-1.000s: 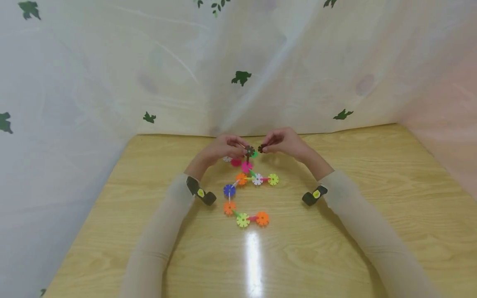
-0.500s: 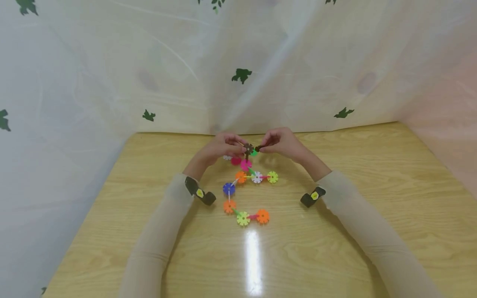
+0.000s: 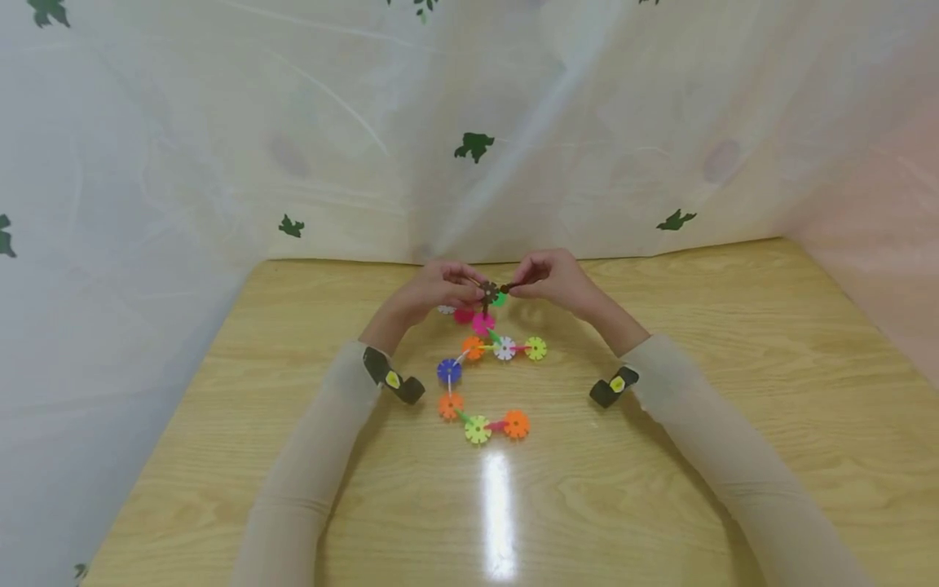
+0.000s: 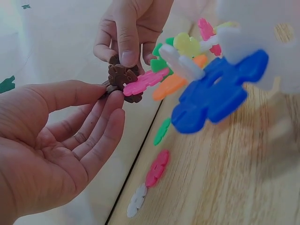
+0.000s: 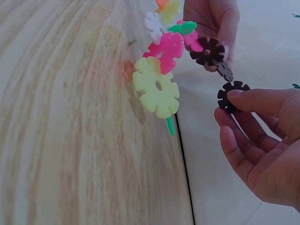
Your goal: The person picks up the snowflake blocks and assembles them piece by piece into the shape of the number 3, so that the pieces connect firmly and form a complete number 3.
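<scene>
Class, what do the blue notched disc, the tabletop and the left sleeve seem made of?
Blue notched disc: probably moulded plastic, smooth, judging by even colour and rounded edges. Tabletop: wood or wood-look laminate, glossy; grain and a bright reflection show. Left sleeve: apparently matt fabric; it creases.

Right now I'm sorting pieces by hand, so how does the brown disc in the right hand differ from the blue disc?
The brown disc is dark, while the blue disc is vivid. The right hand pinches the brown disc, whereas no hand touches the blue disc. Both have notched edges.
</scene>
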The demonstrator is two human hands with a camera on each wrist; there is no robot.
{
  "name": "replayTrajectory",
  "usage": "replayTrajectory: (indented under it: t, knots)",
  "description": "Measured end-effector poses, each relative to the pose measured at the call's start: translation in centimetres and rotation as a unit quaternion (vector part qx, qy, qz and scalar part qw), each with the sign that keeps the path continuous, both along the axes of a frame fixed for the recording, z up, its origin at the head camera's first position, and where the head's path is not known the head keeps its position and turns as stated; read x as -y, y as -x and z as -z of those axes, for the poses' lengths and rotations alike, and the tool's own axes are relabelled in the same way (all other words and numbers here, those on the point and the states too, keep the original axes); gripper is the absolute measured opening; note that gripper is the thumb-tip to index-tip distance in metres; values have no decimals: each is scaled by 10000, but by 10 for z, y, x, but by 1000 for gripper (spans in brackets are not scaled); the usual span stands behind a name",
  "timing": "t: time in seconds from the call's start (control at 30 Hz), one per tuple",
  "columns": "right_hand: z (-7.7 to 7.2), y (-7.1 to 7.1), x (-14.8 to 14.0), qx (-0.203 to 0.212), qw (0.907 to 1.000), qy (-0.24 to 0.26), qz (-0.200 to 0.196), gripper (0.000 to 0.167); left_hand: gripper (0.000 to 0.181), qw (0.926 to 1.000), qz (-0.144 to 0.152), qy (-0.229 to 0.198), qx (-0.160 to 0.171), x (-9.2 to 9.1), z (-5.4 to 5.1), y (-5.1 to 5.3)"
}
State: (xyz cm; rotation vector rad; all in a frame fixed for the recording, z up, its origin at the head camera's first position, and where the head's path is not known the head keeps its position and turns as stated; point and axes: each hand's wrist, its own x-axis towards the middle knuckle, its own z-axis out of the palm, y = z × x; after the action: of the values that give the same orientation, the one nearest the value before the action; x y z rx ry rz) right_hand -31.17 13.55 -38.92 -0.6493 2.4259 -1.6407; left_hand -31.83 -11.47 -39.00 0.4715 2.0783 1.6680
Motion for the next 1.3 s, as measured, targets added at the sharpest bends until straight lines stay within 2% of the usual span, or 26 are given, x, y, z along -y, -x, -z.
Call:
replayTrajectory:
  t: [0.4, 0.7, 1.0, 1.3]
  knots:
    - [-2, -1, 3, -144, 9997, 63, -202, 13, 27, 10000, 11, -33, 62, -3, -3, -5]
    - [-1, 0, 2, -171, 9996, 79, -188, 13, 27, 9999, -91, -79, 6, -5, -5, -8]
    - [-2, -1, 3, -197, 9997, 7, -125, 13, 25, 9999, -74, -86, 19, -6, -7, -9]
    - [-2, 2, -2, -303, 9983, -2, -491, 12, 24, 9999, -113, -7, -8, -8, -8, -10]
